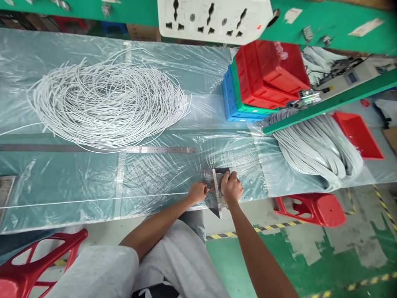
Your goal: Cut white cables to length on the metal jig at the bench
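A single white cable [124, 199] runs nearly straight along the table's front edge from the left, and its end goes into my left hand [197, 193]. The fingers of that hand are pinched around it, close to the left side of a small metal fixture [216, 194]. This fixture sits at the table edge, with a pale upright strip and a pointed dark plate at its front. My right hand [232, 188] is closed at the fixture's right side. Its fingers curl inward, and what lies in them is hidden.
A large loose coil of white cable [111, 103] lies at the back left, partly over a steel ruler [161, 150]. Stacked red bins [269, 74] stand at the back right beside a bundled grey cable coil [319, 145]. Red stools [328, 211] flank the table.
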Tool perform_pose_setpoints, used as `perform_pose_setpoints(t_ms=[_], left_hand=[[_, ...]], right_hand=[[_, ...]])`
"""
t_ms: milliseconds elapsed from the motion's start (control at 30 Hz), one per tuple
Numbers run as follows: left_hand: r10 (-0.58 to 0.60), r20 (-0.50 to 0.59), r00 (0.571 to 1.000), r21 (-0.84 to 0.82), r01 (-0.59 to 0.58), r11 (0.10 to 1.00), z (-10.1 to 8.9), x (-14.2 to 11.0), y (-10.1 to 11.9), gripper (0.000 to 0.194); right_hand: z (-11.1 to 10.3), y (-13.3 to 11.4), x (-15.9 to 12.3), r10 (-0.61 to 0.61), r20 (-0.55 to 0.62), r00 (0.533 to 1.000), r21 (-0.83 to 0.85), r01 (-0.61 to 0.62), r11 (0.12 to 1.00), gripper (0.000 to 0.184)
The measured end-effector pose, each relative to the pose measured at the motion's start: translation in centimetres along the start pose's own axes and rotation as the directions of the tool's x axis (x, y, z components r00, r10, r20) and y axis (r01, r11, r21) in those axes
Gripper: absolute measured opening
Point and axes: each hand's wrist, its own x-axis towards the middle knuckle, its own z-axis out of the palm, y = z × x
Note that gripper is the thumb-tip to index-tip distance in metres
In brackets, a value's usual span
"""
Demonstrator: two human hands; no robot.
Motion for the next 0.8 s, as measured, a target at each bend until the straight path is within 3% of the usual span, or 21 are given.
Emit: perform_pose_setpoints(t_ms=[500, 800], left_hand=[[-0.008, -0.016, 1.000, -0.074, 0.007, 0.997, -0.07, -0.18, 0.03, 0.022], [-0.009, -0.016, 1.000, -0.021, 0.009, 1.000, -0.26, -0.46, 0.33, 0.024]], right_hand=[[-0.21, -0.09, -0.04, -0.016, 0.010, 1.000, -0.020, 0.016, 1.000, 0.038], [-0.10, -0.06, 0.05, -0.019, -0.018, 1.000, -0.038, 0.019, 0.999, 0.037]])
